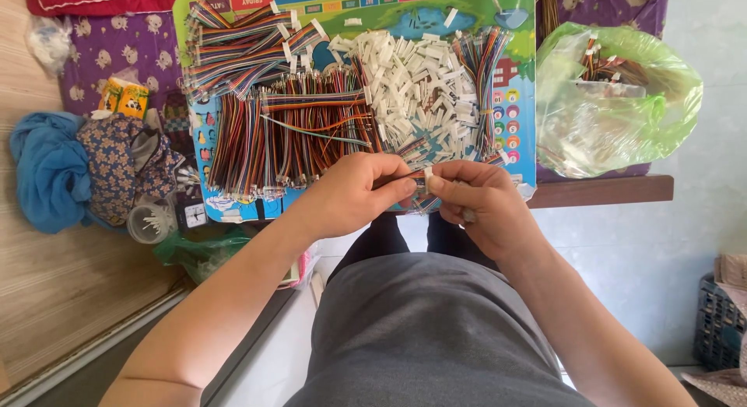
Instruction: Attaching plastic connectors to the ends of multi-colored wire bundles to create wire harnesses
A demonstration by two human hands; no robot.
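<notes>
My left hand (359, 191) and my right hand (476, 198) meet over the near edge of a colourful board (517, 103). The left fingers pinch a short multicoloured ribbon cable (415, 181). The right thumb and forefinger hold a small white plastic connector (429, 179) at that cable's end. Bundles of striped ribbon cables (268, 123) lie on the board's left half. A heap of white connectors (408, 84) lies in the middle, with more cables (482, 61) to its right.
A green plastic bag (615, 103) with cable pieces sits to the right on a purple cloth. Blue and patterned cloths (85, 170), a small clear cup (149, 222) and a little clock (193, 215) lie on the left. A dark crate (720, 329) stands at lower right.
</notes>
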